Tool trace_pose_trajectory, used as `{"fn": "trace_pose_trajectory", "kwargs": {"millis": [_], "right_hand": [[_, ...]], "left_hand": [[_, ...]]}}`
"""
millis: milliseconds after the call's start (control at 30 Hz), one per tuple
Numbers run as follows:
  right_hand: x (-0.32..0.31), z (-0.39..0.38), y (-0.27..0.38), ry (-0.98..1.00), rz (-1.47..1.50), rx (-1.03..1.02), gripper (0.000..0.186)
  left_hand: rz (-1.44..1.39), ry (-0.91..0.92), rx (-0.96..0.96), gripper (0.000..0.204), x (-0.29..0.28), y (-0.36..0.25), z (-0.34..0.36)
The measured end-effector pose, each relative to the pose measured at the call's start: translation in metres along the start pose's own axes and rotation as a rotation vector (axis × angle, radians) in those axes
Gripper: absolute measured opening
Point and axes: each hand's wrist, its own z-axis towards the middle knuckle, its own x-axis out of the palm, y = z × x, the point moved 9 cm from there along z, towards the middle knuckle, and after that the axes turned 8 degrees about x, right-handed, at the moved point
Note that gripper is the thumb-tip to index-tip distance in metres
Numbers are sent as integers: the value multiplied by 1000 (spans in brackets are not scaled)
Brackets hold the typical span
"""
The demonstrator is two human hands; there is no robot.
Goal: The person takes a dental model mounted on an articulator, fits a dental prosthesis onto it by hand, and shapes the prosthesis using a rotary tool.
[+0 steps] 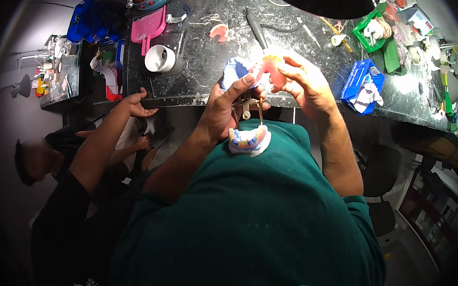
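Note:
My left hand is closed on a metal dental articulator at the table's front edge. A blue plaster cast is on the articulator's raised arm. On its lower arm, against my green shirt, sits a pale dental cast with a row of teeth and blue spots along it. My right hand pinches a pink denture base beside the blue cast, under bright glare. The tip of my left thumb reaches the pink base's near edge. Some fingers of both hands are hidden behind these pieces.
Beyond my hands are a dark handpiece with a cord and another pink arch. A white cup and pink dustpan stand left. Blue and green bins are right. A co-worker's hand nears the edge.

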Motion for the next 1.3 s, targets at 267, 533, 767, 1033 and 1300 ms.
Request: {"fn": "trace_pose_trajectory", "kwargs": {"millis": [267,533,767,1033,1300], "right_hand": [[-16,-1,3,-85,51,-74,33],[8,8,16,-179,-132,-189,24],[15,-6,23,-471,-522,-488,14],[16,-5,19,-503,-511,-416,17],[12,-6,15,-423,-418,-348,20]], "left_hand": [[-70,-101,-50,48,-4,4,-1],[91,82,14,75,13,-7,7],[93,19,16,65,10,-3,4],[203,75,111,55,23,-11,-1],[145,102,63,54,20,-4,-3]]}}
